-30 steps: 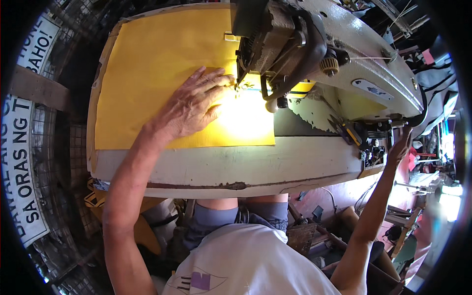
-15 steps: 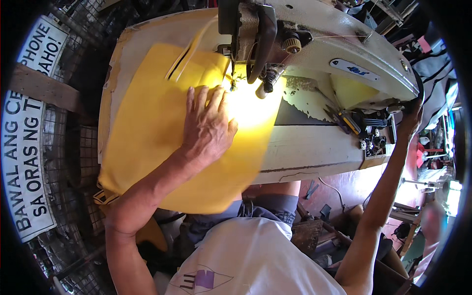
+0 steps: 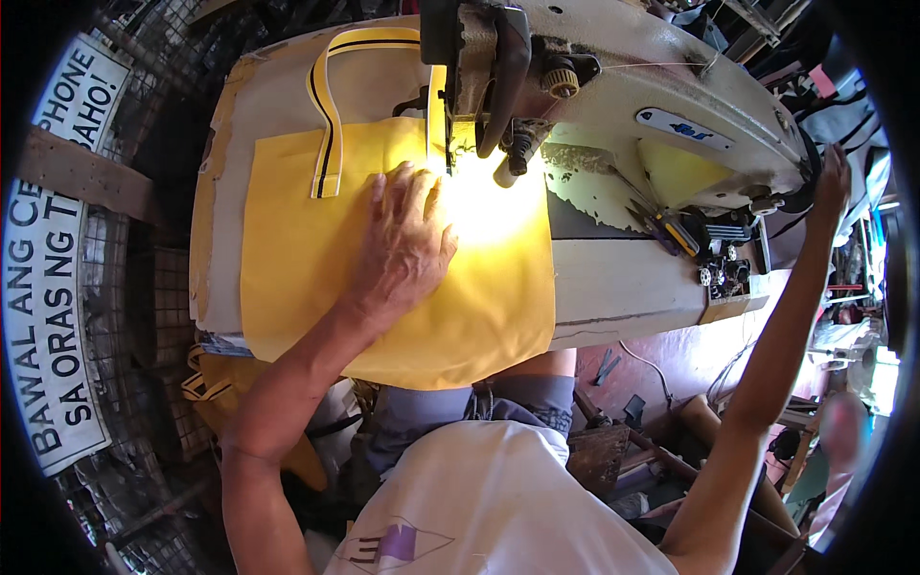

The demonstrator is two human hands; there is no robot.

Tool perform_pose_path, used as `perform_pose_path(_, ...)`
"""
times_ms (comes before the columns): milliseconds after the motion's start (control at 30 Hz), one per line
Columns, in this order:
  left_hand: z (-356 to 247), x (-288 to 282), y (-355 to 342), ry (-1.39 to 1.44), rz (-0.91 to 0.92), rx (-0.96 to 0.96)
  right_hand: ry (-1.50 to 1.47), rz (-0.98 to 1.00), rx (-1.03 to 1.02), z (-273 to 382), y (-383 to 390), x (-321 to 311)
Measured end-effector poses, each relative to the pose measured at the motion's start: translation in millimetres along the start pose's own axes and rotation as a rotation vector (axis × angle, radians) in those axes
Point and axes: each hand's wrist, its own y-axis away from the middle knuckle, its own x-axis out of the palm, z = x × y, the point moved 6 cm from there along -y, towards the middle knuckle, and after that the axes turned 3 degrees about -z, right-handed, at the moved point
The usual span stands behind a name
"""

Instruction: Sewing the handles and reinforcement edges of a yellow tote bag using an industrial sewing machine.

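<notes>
My left hand [image 3: 407, 230] lies flat on a yellow fabric bag [image 3: 316, 287], its fingers slightly spread just left of the lit needle area. One end of a yellow strap with a black centre stripe [image 3: 331, 125] rests on the bag's upper part; the strap loops up and over toward the machine head. Its other end runs down under the sewing machine's needle [image 3: 448, 158], where glare hides detail. At the machine's far right end, my right hand [image 3: 834, 177] is on the dark handwheel [image 3: 811, 168], fingers close together and partly hard to see.
The sewing machine arm [image 3: 623, 86] spans the upper right. A yellow-handled cutter [image 3: 680, 235], other hand tools and a bobbin winder [image 3: 724, 273] lie on the right of the table [image 3: 613, 278]. More yellow fabric with striped straps [image 3: 216, 379] hangs at the table's left edge.
The yellow bag has turned and straightened, its lower edge now higher and farther right. The striped strap has swung into a clear loop. My right hand has moved up around the handwheel.
</notes>
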Motion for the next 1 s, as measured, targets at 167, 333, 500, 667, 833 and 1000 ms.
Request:
perform_pose_path(167, -1.3, -0.7, -3.0, 0.002, 0.026, -0.001, 0.258, 0.408, 0.081, -2.1, -62.4, 66.5)
perform_pose_path(333, -8.2, 7.2, -7.4, 0.048, -0.01, -0.077, 0.396, 0.608, 0.028, -75.0, -98.2, 66.3)
perform_pose_path(500, 4.2, 9.4, -13.8, -0.014, 0.006, -0.106, 0.246, 0.596, 0.202, -27.1, -57.7, 77.4)
perform_pose_path(667, 6.9, 5.4, -12.9, -0.005, -0.012, -0.096, 0.165, 0.587, 0.298, -20.1, -47.6, 75.5)
perform_pose_path(833, 21.0, 5.4, -11.4, 0.08, -0.005, -0.087, 0.63, 0.613, -1.001, 30.1, -19.2, 61.6)
perform_pose_path(1000, 14.2, 2.6, -20.0, 0.075, -0.006, -0.012, 0.388, 0.554, -0.554, -23.8, -18.8, 20.4)
